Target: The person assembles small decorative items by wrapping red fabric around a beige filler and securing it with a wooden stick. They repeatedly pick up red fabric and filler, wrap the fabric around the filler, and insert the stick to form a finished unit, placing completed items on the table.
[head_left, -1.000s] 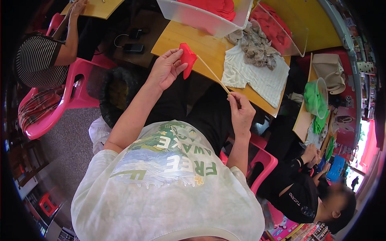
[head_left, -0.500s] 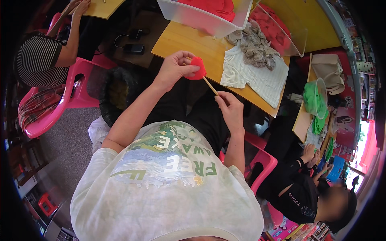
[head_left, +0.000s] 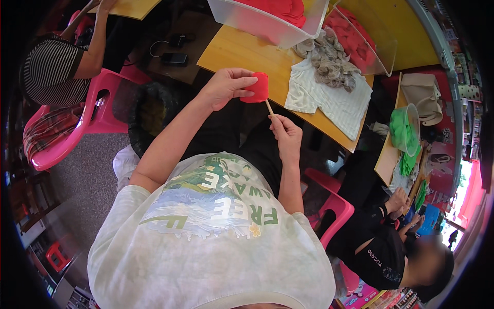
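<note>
Out in front of me, my left hand (head_left: 226, 90) pinches a red, rounded petal-like piece (head_left: 262, 86) between thumb and fingers. The piece sits at the upper end of a thin wooden stick (head_left: 269, 107). Lower down, my right hand (head_left: 286, 134) grips the other end of that stick between thumb and fingertips. The stick leans, its top toward my left hand. How the red piece joins the stick is too small to make out. Both hands are over my lap, near the edge of the yellow wooden table (head_left: 231, 54).
A translucent bin (head_left: 252, 23) of red pieces stands on the table, beside a clear box (head_left: 387, 62) with more. Crumpled grey cloth (head_left: 332, 61) lies on white ribbed fabric (head_left: 329, 100). A lined bin (head_left: 136, 121) stands left. Co-workers sit left and right; a tub (head_left: 416, 121) holds green pieces.
My right hand has shifted left and slightly down, bringing the stick more upright. The red piece has turned to show a broader, squarer face. My left hand keeps its pinch on it.
</note>
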Motion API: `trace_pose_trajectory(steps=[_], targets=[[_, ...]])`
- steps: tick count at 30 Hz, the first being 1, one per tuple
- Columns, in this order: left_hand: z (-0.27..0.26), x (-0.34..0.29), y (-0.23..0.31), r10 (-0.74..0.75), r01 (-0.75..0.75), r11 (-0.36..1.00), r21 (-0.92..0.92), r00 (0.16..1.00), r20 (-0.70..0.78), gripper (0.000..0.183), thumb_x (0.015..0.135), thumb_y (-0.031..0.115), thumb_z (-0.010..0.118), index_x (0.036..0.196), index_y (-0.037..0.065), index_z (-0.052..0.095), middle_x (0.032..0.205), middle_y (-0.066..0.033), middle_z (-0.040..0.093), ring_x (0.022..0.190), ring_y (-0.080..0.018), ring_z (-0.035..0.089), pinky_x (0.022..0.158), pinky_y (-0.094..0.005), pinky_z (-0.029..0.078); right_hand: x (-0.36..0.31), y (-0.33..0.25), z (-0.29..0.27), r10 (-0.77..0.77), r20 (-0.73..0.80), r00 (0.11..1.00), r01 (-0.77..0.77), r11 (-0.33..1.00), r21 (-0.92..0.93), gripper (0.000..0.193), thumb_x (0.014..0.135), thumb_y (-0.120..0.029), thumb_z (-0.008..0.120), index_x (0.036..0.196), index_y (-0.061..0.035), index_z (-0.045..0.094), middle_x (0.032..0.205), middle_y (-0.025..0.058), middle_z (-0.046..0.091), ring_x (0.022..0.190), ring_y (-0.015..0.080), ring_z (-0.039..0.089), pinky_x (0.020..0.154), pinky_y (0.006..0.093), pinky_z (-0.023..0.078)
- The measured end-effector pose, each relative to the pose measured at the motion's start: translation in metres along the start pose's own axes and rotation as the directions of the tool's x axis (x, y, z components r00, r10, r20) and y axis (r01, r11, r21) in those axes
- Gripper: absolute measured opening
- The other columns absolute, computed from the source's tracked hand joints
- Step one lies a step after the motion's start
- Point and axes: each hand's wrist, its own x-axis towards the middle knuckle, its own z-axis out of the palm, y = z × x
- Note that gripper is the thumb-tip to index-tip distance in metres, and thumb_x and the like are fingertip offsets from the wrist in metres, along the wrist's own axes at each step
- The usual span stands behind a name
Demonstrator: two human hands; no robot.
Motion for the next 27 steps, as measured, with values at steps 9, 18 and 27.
trace_pose_trajectory(steps=[9,18,27], targets=[[-0.003,0.003,-0.002,0.084,-0.072,0.953,0.293,0.996,-0.029,0.03,0.079,0.01,0.073,0.104,-0.002,0.062,0.086,-0.0075,0.066,0.073,-0.0121,0.065,0.067,-0.0242,0.055,-0.001,-0.004,0.001,-0.097,0.038,0.995,0.102,0.974,-0.203,0.016,0.087,-0.012,0.063,0.093,0.0023,0.069,0.069,0.001,0.062,0.062,0.0051,0.053,0.056,0.0208,0.041],[-0.011,0.002,-0.009,-0.024,0.044,0.952,0.303,0.997,-0.069,0.032,0.078,0.011,0.075,0.104,-0.002,0.062,0.087,-0.008,0.067,0.077,-0.0137,0.067,0.067,-0.0243,0.056,-0.006,0.023,0.014,0.106,0.091,0.99,-0.122,0.973,0.198,0.016,0.089,-0.013,0.063,0.094,0.0,0.07,0.067,-0.0028,0.057,0.053,0.0004,0.043,0.046,0.0163,0.029],[-0.006,-0.004,0.0,-0.034,0.037,0.955,0.295,0.999,-0.015,0.028,0.08,0.011,0.073,0.102,-0.004,0.063,0.09,-0.0102,0.068,0.08,-0.0151,0.068,0.069,-0.0262,0.056,-0.003,0.023,0.012,0.087,0.158,0.984,-0.136,0.935,0.328,0.016,0.09,-0.012,0.061,0.094,0.002,0.068,0.068,-0.0014,0.056,0.05,0.0009,0.038,0.044,0.0167,0.025]])
